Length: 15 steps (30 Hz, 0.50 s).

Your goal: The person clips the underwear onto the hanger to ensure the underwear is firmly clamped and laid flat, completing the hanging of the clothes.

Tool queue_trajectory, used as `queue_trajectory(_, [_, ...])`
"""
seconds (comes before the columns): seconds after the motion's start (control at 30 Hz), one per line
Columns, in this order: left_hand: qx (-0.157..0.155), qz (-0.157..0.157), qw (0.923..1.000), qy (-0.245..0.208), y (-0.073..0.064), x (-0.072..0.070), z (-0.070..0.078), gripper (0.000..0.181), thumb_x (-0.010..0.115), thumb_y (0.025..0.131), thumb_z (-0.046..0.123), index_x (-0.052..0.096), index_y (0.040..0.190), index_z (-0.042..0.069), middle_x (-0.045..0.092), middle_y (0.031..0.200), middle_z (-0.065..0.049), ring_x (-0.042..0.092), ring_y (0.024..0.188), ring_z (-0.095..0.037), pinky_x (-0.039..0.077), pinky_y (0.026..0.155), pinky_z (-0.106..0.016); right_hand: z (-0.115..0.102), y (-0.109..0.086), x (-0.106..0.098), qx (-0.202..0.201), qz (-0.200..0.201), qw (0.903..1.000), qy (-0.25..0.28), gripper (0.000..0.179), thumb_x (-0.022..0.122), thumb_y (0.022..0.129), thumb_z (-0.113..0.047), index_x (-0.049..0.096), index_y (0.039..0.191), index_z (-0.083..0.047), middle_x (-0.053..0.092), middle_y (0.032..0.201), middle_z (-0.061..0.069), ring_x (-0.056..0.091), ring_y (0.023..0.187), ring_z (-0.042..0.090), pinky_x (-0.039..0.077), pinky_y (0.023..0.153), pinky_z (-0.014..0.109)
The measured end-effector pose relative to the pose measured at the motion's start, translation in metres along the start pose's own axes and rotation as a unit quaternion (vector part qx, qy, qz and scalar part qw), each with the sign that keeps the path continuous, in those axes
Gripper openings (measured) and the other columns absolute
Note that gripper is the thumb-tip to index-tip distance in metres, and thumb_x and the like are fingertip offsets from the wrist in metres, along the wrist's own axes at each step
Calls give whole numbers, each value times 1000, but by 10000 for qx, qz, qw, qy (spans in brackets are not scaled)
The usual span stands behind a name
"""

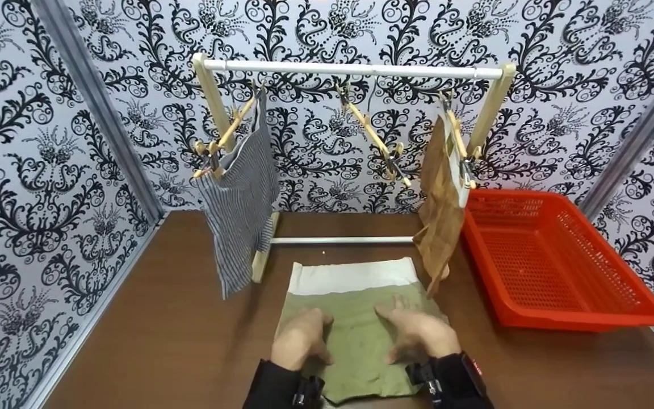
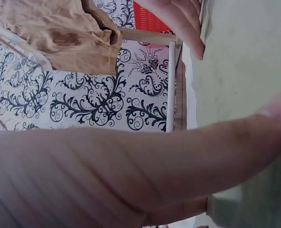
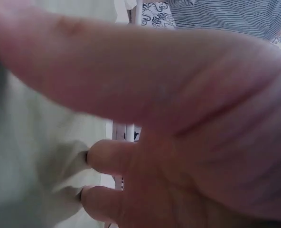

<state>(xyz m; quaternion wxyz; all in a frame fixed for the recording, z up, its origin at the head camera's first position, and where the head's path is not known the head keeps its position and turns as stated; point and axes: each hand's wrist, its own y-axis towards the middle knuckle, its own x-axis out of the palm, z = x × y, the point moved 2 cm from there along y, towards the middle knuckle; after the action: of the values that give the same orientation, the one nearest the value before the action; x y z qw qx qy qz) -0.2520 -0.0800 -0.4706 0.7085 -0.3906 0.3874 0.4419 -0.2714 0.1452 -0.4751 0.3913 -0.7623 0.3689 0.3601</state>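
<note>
An olive-green garment [image 1: 355, 341] with a white band along its far edge lies flat on the brown table. On its left side rests my left hand [image 1: 300, 339], the fingers slightly bent and gripping nothing. My right hand [image 1: 420, 330] touches the right side, its thumb and fingers spread on the fabric. In the left wrist view, the left thumb [image 2: 216, 147] stretches over the green fabric [image 2: 245, 61]. The right wrist view has the right thumb [image 3: 107, 66] large in front, with two fingertips meeting the cloth.
Behind the garment stands a rack with a white top rail [image 1: 349, 69]. From it hang a striped cloth [image 1: 242, 199], a bare wooden clip hanger [image 1: 369, 128] and a brown garment [image 1: 440, 227]. A red plastic basket [image 1: 582, 318] sits at the right. Patterned walls enclose the table.
</note>
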Motion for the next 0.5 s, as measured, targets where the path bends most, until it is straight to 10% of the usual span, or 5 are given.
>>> queue_trajectory(0.5, [243, 132, 9989, -370, 6, 4, 1, 49, 92, 74, 23, 76, 119, 12, 73, 113, -7, 66, 107, -29, 54, 90, -44, -3, 1, 1, 65, 170, 9998, 79, 94, 92, 70, -12, 45, 151, -2, 18, 158, 38, 13, 147, 54, 10, 111, 75])
